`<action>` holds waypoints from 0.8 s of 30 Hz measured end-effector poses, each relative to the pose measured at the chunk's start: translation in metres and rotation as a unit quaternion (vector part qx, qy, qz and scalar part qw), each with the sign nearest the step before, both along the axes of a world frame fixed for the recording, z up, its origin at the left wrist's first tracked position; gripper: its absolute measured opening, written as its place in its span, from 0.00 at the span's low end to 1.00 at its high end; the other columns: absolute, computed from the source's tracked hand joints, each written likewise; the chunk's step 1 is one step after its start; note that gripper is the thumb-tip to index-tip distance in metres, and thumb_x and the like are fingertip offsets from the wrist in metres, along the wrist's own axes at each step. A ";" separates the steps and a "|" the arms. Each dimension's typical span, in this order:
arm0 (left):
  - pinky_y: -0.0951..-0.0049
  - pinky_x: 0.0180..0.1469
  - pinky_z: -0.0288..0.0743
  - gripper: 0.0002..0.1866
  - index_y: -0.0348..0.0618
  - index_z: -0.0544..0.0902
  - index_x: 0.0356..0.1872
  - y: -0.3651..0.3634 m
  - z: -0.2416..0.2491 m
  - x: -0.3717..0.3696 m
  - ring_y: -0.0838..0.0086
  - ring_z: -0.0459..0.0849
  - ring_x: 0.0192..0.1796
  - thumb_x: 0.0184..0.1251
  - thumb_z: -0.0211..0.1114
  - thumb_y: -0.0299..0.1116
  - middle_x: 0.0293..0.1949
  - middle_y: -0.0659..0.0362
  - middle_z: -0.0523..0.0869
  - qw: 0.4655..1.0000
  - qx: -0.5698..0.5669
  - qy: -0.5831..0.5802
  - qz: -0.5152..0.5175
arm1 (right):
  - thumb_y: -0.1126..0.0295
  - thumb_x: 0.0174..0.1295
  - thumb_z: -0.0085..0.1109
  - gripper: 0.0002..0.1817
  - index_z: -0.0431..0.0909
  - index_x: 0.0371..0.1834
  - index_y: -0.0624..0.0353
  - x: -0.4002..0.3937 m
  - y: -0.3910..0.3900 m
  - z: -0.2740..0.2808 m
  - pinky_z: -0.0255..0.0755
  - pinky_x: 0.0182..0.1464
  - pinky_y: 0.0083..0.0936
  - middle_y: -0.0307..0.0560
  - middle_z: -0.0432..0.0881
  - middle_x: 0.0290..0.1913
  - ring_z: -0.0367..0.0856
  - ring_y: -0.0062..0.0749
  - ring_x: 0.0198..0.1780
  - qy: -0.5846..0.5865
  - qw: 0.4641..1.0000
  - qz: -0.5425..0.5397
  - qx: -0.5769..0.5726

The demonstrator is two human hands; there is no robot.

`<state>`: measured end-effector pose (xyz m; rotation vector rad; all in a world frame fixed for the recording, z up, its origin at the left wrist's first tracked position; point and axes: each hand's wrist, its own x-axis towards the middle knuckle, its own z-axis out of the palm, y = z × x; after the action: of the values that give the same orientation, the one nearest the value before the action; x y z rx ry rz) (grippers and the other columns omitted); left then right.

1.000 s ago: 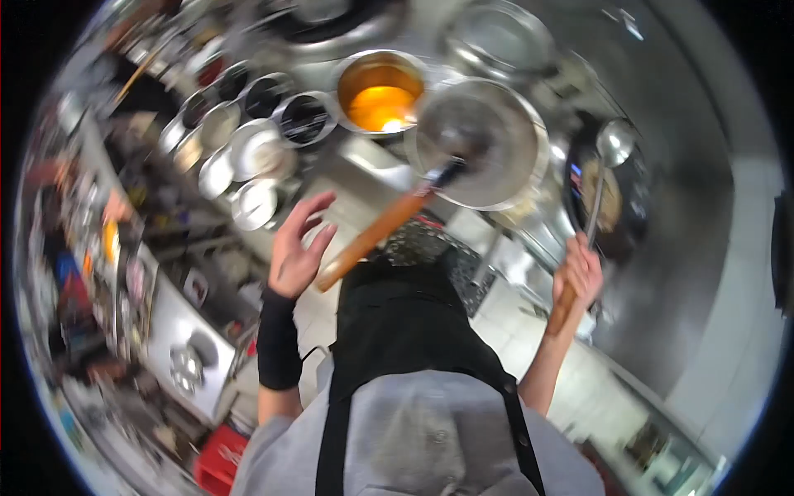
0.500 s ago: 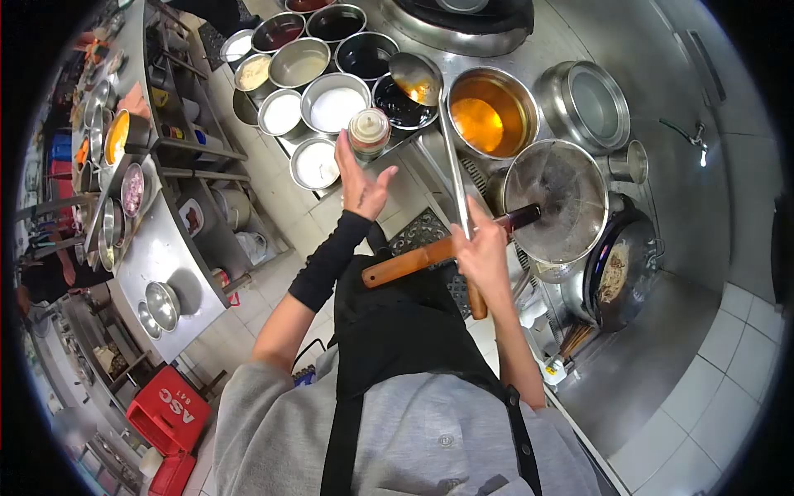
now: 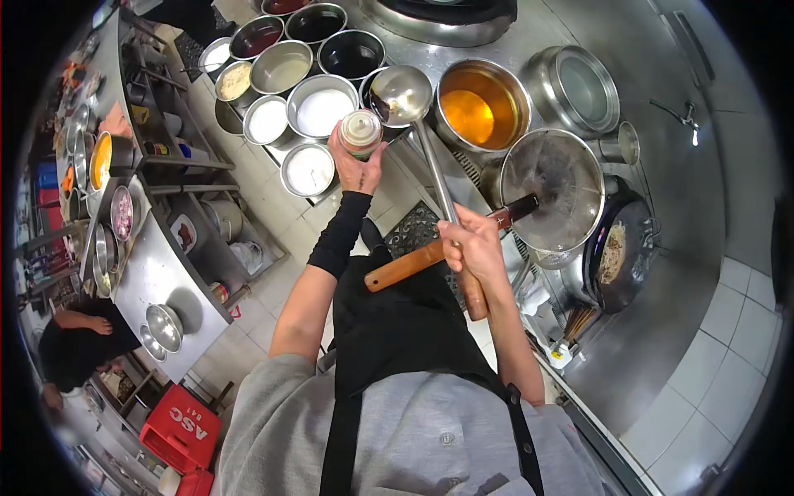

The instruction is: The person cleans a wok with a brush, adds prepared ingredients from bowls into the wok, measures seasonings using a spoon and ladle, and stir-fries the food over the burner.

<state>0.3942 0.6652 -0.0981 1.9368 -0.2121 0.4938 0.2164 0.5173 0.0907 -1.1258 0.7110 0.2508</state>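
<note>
My right hand (image 3: pixel 475 245) is closed around the handle of a long ladle (image 3: pixel 436 169), whose end is wooden. The ladle's round bowl (image 3: pixel 402 93) is held over a pan of dark liquid beside a pot of orange oil (image 3: pixel 470 116). My left hand (image 3: pixel 356 163) has its fingers wrapped round a squat bottle (image 3: pixel 361 132) with a pale cap, next to the bowls of white powder. Below my right hand, a wooden handle (image 3: pixel 405 265) slants across to a round metal pan (image 3: pixel 552 178).
Several seasoning bowls (image 3: pixel 281 68) stand at the upper left. At right are a wok with food (image 3: pixel 614 255) and a pot of clear liquid (image 3: pixel 585 89). A steel table (image 3: pixel 194 281) runs along the left, near a red box (image 3: pixel 184 426). Another person (image 3: pixel 83 339) is at far left.
My left hand has closed round the bottle. The ladle bowl has moved slightly left and down, and the orange liquid in it is largely gone. The person at far left shows more.
</note>
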 end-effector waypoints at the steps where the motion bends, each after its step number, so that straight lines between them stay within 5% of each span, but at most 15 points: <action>1: 0.59 0.71 0.68 0.53 0.34 0.62 0.73 0.001 -0.001 0.000 0.56 0.75 0.68 0.47 0.87 0.34 0.65 0.46 0.74 1.000 -0.011 0.017 -0.002 | 0.79 0.70 0.57 0.21 0.74 0.66 0.71 -0.003 -0.004 0.004 0.58 0.13 0.15 0.38 0.72 0.27 0.64 0.13 0.16 0.001 0.999 -0.015 0.042; 5: 0.60 0.68 0.71 0.47 0.35 0.68 0.70 0.007 0.005 0.002 0.53 0.77 0.64 0.47 0.86 0.29 0.61 0.46 0.77 0.998 -0.051 0.016 -0.034 | 0.79 0.75 0.45 0.26 0.59 0.75 0.76 -0.015 -0.029 0.039 0.58 0.11 0.11 0.47 0.71 0.40 0.62 0.11 0.19 -0.083 0.946 -0.104 0.294; 10: 0.60 0.61 0.79 0.44 0.37 0.73 0.65 0.016 0.075 -0.010 0.59 0.83 0.60 0.45 0.89 0.32 0.60 0.47 0.82 0.988 0.025 -0.146 -0.033 | 0.81 0.74 0.43 0.28 0.57 0.78 0.74 -0.055 -0.066 0.095 0.61 0.11 0.11 0.47 0.69 0.41 0.60 0.12 0.17 -0.243 0.867 -0.180 0.397; 12: 0.58 0.63 0.80 0.48 0.36 0.73 0.68 0.022 0.128 -0.014 0.58 0.85 0.61 0.42 0.90 0.30 0.62 0.48 0.83 0.981 -0.026 -0.177 -0.071 | 0.80 0.74 0.45 0.29 0.56 0.78 0.74 -0.095 -0.083 0.126 0.59 0.11 0.11 0.47 0.70 0.40 0.60 0.12 0.16 -0.296 0.880 -0.223 0.296; 13: 0.57 0.65 0.81 0.33 0.37 0.83 0.56 0.024 0.167 -0.021 0.57 0.84 0.60 0.44 0.87 0.22 0.59 0.45 0.84 0.982 0.039 -0.176 -0.052 | 0.80 0.73 0.48 0.29 0.59 0.78 0.74 -0.119 -0.092 0.139 0.58 0.11 0.12 0.48 0.74 0.39 0.61 0.13 0.15 -0.297 0.902 -0.255 0.183; 16: 0.55 0.67 0.79 0.37 0.32 0.77 0.63 0.022 0.238 -0.052 0.57 0.83 0.62 0.49 0.85 0.23 0.62 0.44 0.82 0.975 -0.012 -0.144 -0.169 | 0.81 0.71 0.53 0.28 0.66 0.76 0.69 -0.190 -0.124 0.151 0.69 0.18 0.17 0.48 0.83 0.42 0.74 0.19 0.20 -0.150 0.894 -0.327 -0.268; 17: 0.55 0.70 0.76 0.45 0.32 0.69 0.70 0.014 0.244 -0.057 0.57 0.82 0.64 0.51 0.84 0.24 0.65 0.44 0.78 0.960 -0.016 -0.239 -0.147 | 0.81 0.69 0.54 0.29 0.67 0.75 0.69 -0.225 -0.151 0.119 0.74 0.25 0.23 0.51 0.84 0.43 0.79 0.28 0.25 -0.069 0.833 -0.307 -0.455; 19: 0.54 0.71 0.76 0.52 0.34 0.62 0.74 0.005 0.265 -0.076 0.55 0.80 0.67 0.47 0.84 0.21 0.69 0.42 0.75 0.967 0.004 -0.170 -0.187 | 0.82 0.62 0.57 0.30 0.70 0.71 0.73 -0.276 -0.194 0.084 0.82 0.48 0.40 0.64 0.85 0.43 0.85 0.59 0.42 0.098 0.644 -0.211 -0.729; 22: 0.55 0.70 0.77 0.54 0.36 0.61 0.75 -0.046 0.294 -0.126 0.56 0.79 0.68 0.46 0.86 0.22 0.70 0.43 0.73 0.951 -0.060 -0.093 -0.288 | 0.83 0.56 0.57 0.29 0.74 0.66 0.74 -0.369 -0.263 0.015 0.81 0.51 0.48 0.72 0.83 0.43 0.85 0.67 0.43 0.174 0.603 -0.150 -0.764; 24: 0.60 0.70 0.75 0.48 0.37 0.65 0.73 -0.088 0.301 -0.164 0.62 0.77 0.68 0.52 0.84 0.23 0.68 0.48 0.75 0.945 -0.039 -0.077 -0.315 | 0.82 0.55 0.57 0.29 0.75 0.65 0.74 -0.414 -0.300 -0.022 0.80 0.51 0.51 0.74 0.84 0.43 0.85 0.68 0.44 0.218 0.651 -0.140 -0.714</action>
<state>0.2301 0.5776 0.2031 1.6345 -0.8679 0.2168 -0.1977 0.2170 0.0688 -2.4641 1.6139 -0.4643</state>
